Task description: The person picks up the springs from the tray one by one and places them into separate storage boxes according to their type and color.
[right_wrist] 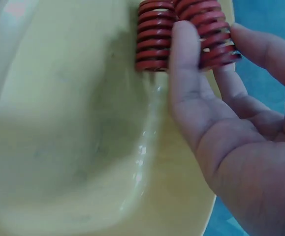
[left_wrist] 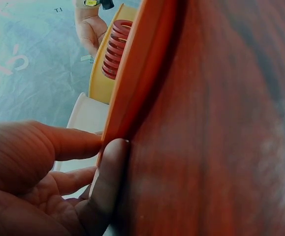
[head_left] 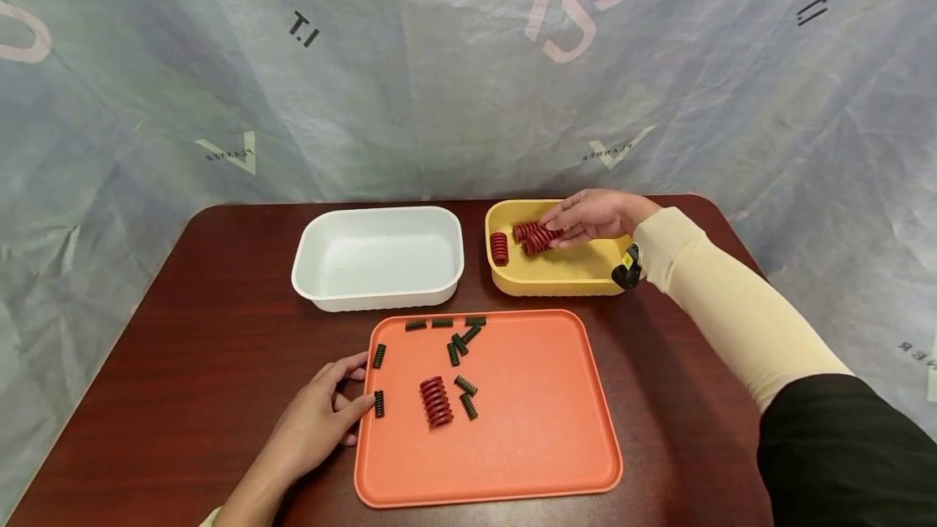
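Note:
In the head view, my right hand (head_left: 594,214) reaches into the yellow bin (head_left: 560,288) and holds a red coil spring (right_wrist: 208,32) between thumb and fingers. Beside it in the bin lie other red springs, one standing apart at the left wall, a short red spring (head_left: 499,249). My left hand (head_left: 315,421) pinches the left rim of the orange tray (head_left: 542,429), thumb above and fingers at the edge, as the left wrist view also shows. One large red spring (head_left: 437,402) lies on the tray among several small dark green springs (head_left: 465,385).
A white bin (head_left: 381,299) stands behind the tray, left of the yellow one. Two small green springs lie along the tray's left rim, near my left hand. The dark wooden table (head_left: 183,348) ends at a grey printed sheet (head_left: 410,104) behind.

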Demonstrator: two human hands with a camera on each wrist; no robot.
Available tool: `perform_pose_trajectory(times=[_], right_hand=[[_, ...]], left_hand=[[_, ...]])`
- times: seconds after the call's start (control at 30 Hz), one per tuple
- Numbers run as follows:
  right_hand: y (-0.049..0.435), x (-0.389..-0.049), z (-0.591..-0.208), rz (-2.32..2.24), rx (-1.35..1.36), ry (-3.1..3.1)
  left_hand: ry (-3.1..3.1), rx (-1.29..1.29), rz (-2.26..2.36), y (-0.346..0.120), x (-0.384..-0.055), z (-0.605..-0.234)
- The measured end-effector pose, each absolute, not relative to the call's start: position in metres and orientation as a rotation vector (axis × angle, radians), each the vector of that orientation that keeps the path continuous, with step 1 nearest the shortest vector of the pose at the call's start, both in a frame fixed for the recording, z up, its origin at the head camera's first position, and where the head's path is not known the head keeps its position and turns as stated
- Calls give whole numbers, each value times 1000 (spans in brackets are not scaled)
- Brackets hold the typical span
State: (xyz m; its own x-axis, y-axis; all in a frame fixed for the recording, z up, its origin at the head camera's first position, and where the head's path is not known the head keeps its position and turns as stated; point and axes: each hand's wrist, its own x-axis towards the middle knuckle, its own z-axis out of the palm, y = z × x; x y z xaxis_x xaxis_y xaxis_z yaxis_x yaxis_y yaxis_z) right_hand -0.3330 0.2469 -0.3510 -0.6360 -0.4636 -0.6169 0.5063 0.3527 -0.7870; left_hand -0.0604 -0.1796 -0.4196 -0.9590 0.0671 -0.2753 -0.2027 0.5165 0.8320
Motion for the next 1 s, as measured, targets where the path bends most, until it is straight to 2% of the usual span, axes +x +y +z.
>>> perform_pose_trajectory(times=[0.67,1.0], right_hand=[[260,-331,-367,-1304,107,1648],[264,-332,-360,-1318,91,1667]], left_hand=[[2493,-96,1425,-180,-61,-421],[2499,-86,1425,-180,-61,-421]])
